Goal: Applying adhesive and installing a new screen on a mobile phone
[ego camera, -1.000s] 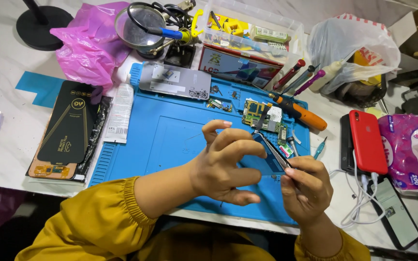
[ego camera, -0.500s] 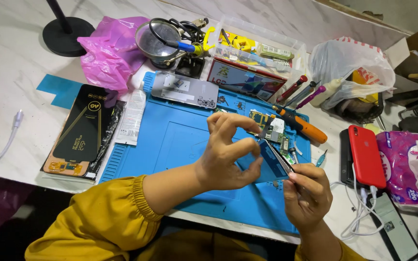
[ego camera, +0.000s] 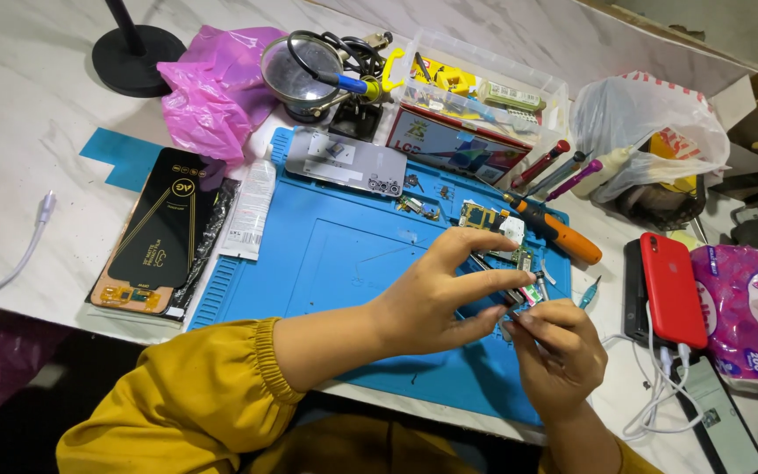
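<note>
My left hand point(ego camera: 436, 303), in a yellow sleeve, hovers over the blue work mat point(ego camera: 326, 254) with its fingertips pinched on a small part point(ego camera: 526, 294) at the tip of thin dark tweezers point(ego camera: 506, 285). My right hand point(ego camera: 559, 351) is closed around the tweezers just to the right, touching the left fingertips. A small circuit board point(ego camera: 484, 217) lies on the mat behind the hands, and a silver phone frame point(ego camera: 346, 163) sits at the mat's far edge.
An orange screwdriver point(ego camera: 563, 233) and other drivers lie right of the board. A red phone point(ego camera: 673, 290), a tissue pack point(ego camera: 756, 316) and cables are at the right. A black screen-protector pack point(ego camera: 161, 230), pink bag point(ego camera: 212, 96), magnifier point(ego camera: 296, 66) and clear parts box point(ego camera: 484, 88) ring the mat.
The left fingers have come down from a raised, spread pose and closed toward the tweezers' tip. Both hands sit slightly lower and nearer the mat's front right.
</note>
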